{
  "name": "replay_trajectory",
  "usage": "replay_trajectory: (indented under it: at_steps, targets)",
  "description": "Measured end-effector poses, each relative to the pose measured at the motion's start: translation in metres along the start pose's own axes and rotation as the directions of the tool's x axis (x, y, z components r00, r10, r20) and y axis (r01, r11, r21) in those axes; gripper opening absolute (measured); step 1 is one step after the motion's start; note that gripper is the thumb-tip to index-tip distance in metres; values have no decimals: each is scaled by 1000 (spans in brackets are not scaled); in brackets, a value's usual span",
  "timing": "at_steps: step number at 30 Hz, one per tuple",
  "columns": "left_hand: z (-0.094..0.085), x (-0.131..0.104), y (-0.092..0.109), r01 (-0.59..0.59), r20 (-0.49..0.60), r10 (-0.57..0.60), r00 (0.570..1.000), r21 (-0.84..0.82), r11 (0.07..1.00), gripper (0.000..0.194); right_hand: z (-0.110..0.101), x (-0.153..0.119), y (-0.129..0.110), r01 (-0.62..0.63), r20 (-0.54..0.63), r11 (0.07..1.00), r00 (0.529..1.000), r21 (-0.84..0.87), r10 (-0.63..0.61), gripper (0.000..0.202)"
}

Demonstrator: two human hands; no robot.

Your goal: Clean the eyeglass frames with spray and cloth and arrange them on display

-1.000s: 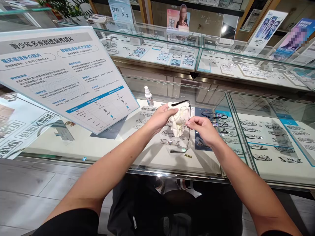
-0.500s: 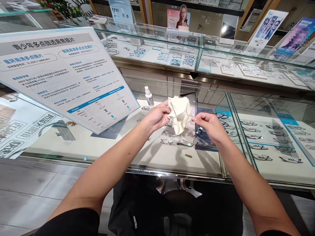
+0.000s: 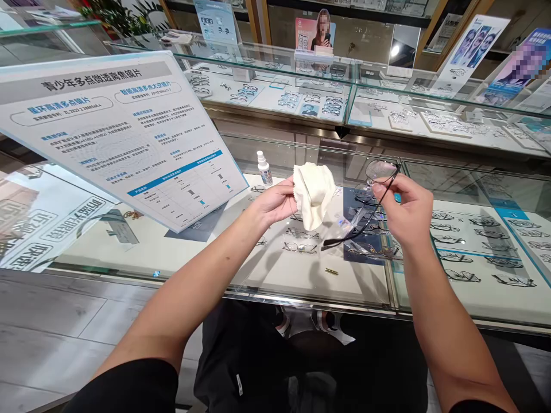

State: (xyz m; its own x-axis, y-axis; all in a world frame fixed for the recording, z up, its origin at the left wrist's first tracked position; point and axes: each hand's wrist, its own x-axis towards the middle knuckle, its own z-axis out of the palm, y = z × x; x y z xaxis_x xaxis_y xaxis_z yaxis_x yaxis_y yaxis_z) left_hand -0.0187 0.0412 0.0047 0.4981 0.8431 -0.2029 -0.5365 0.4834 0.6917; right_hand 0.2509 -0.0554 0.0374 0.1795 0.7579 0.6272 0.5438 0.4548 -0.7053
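My left hand [image 3: 278, 201] pinches a cream cleaning cloth [image 3: 315, 195] by its left edge, and the rest drapes to the right. To the right, my right hand [image 3: 407, 209] grips a pair of eyeglasses [image 3: 382, 170] with a thin dark frame. One dark temple slants down and left from my fingers; part of the frame is hidden behind them. The cloth and the eyeglasses are apart, both held above the glass counter [image 3: 275, 287]. A small white spray bottle [image 3: 264, 170] stands upright just beyond my left hand.
A large printed sign [image 3: 112, 126] leans over the counter's left side. Several eyeglass frames [image 3: 300, 248] lie under the glass. A small gold-coloured piece [image 3: 331, 271] is near the front edge. Behind runs another display case [image 3: 275, 97] with upright advertising cards.
My right hand has moved right and slightly up with the eyeglasses, away from the cloth, and the eyeglasses have turned. My left hand still holds the cloth in nearly the same place.
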Motion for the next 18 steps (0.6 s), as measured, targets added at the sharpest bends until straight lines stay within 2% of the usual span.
replay_trajectory:
  at_steps: [3, 6, 9, 14, 18]
  targets:
    - [-7, 2, -2, 8, 5, -8, 1000, 20, 1000, 62, 0, -2, -6, 168, -61, 965, 981, -199, -183, 22]
    - [-12, 3, -2, 68, 5, -69, 998, 40, 997, 45, 2, -6, -8, 280, -46, 892, 948, -356, -316, 25]
    - [-12, -1, -1, 121, 31, -123, 992, 59, 991, 47, 4, -11, -8, 356, -4, 800, 913, -483, -409, 25]
    - [-4, -15, 2, 162, 108, -176, 979, 124, 979, 52, 11, -20, -10, 469, 93, 710, 861, -525, -500, 27]
    - [3, -21, 3, 176, 139, -202, 969, 179, 968, 56, 18, -24, -10, 489, 179, 711, 865, -505, -468, 26]
